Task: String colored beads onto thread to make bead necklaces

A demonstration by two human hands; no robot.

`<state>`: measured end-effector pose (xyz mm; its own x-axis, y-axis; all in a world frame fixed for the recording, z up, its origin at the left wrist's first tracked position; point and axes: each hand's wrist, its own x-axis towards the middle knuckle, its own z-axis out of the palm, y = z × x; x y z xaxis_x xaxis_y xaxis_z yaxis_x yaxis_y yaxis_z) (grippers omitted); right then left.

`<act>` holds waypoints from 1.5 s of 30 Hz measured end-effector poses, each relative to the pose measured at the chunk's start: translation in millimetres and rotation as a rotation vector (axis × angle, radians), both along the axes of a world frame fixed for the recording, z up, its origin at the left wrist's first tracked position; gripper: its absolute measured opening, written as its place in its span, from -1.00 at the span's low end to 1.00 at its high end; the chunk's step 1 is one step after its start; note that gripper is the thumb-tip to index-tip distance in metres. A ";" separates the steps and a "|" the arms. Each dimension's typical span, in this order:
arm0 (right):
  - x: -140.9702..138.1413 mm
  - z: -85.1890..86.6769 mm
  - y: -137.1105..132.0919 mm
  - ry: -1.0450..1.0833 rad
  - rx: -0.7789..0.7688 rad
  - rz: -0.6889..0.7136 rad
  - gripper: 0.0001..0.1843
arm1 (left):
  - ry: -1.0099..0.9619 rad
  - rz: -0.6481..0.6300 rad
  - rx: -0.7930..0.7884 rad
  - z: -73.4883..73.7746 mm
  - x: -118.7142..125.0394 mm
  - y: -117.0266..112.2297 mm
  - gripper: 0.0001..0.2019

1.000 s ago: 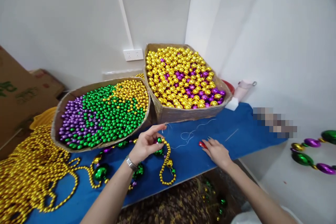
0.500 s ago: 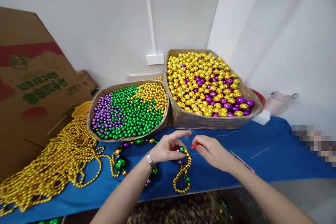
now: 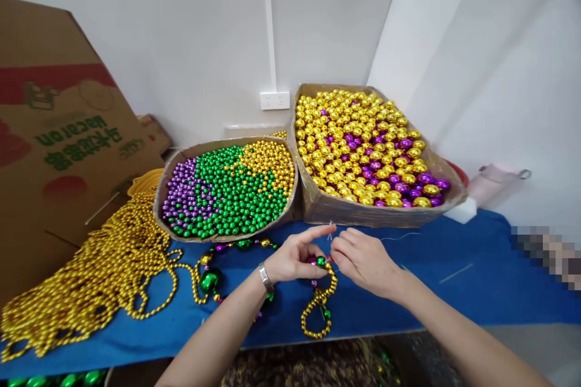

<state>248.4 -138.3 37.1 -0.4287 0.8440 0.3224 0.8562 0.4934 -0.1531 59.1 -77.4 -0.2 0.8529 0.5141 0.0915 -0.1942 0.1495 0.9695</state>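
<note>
Two hands were at work over 1 blue-covered table (image 3: 454,299). The L hand (image 3: 295,257), w/ 1 metal-banded watch (image 3: 265,277) at the wrist, had thumb & curled fingers nearly closed on 1 bead strand (image 3: 321,297), forefinger stretched out w/ a wisp of white thread (image 3: 330,232) at its tip. The R hand (image 3: 365,261) was bunched tight just beside it, fingers closed round 1 small red object (image 3: 330,259), mostly hidden; couldn't tell what it was. The strand trailed from the L hand onto the cloth nr the front edge: round gold beads in a loop, green & purple ones up by the thumb.

Behind stood 2 open cardboard boxes of loose beads, too many to count: the smaller box (image 3: 193,151) w/ purple, green & gold, the bigger box (image 3: 363,216) w/ larger shiny gold & purple balls. A 2nd strand, the mixed garland (image 3: 209,281), lay L of the hands, incl. 1 big glossy green ball. Further L, a heap of gold strands (image 3: 113,272), also uncountable.

1 large brown carton (image 3: 54,103) leaned there, red band, green print upside down: "Macaron" plus Chinese chars. On the wall, 1 white socket plate (image 3: 275,101).
</note>
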 end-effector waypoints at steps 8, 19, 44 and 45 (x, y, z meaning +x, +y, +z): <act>0.9 1.6 0.0 -0.084 0.103 0.020 -0.65 | 0.009 0.007 -0.005 1.3 1.5 -0.6 -0.17; 5.3 2.7 -5.2 -0.049 0.115 0.000 -0.67 | 0.009 0.005 0.032 6.8 2.0 0.1 -0.19; -16.1 69.8 -13.3 1.213 -0.103 0.043 -0.68 | -0.141 0.706 0.935 172.3 -2.1 25.4 -0.26; -18.8 90.3 -12.3 1.334 -0.091 0.113 -0.71 | -0.124 0.756 0.974 176.9 -6.2 28.6 -0.23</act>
<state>229.6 -150.6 127.4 0.0993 0.8656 0.4908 -0.0164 0.4945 -0.8690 52.9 -48.8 176.7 0.3300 0.5458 0.7702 -0.0158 -0.8126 0.5826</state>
